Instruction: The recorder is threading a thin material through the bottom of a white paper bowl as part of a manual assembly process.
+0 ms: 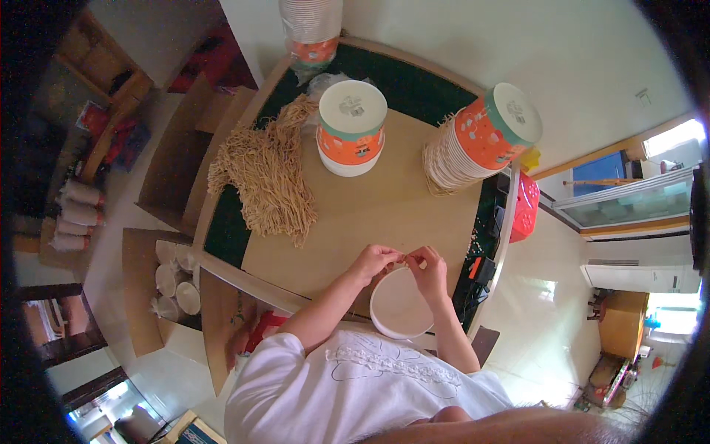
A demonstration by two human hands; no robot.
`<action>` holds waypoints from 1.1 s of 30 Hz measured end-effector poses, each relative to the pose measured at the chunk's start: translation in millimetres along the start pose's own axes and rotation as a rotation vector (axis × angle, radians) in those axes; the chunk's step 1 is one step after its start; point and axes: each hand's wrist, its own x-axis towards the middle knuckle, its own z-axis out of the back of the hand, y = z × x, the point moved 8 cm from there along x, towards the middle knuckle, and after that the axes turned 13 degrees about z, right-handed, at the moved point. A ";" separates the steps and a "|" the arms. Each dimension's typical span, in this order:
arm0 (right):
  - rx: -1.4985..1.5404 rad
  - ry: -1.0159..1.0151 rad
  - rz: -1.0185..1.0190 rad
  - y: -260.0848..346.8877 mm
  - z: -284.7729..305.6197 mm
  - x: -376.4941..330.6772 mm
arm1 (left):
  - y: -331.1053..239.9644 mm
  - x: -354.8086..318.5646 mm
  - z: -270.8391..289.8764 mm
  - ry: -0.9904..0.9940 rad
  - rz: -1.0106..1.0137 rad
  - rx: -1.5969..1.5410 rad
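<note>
Close to my body is a paper bucket (401, 305) whose round white end faces up; I cannot tell whether it is the base or the open mouth. My left hand (376, 262) and my right hand (429, 269) meet just above its far edge. Both are closed in a pinch, fingertips nearly touching. Whatever small thing lies between them is too small to make out. Farther left on the table, a loose heap of tan twisted cords (270, 177) is spread out. Beyond my hands stands an orange paper bucket (350, 148) with a green band, base up.
At the right rear, a tall stack of orange buckets (481, 137) has cords along its side. A plastic-wrapped stack (312, 33) stands at the far left corner. Black cables (473, 296) and a red basket (524, 207) line the right edge. Cartons (140, 296) sit on the left.
</note>
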 end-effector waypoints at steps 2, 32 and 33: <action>0.007 -0.012 -0.009 -1.2 -0.4 -0.7 | 0.5 1.6 0.2 0.011 0.019 -0.020; 0.284 0.300 -0.345 -37.6 -32.5 -11.7 | 12.7 6.3 20.6 -0.015 0.112 -0.087; 0.331 0.300 -0.367 -38.8 -34.4 -13.3 | 13.2 6.3 20.4 -0.013 0.112 -0.093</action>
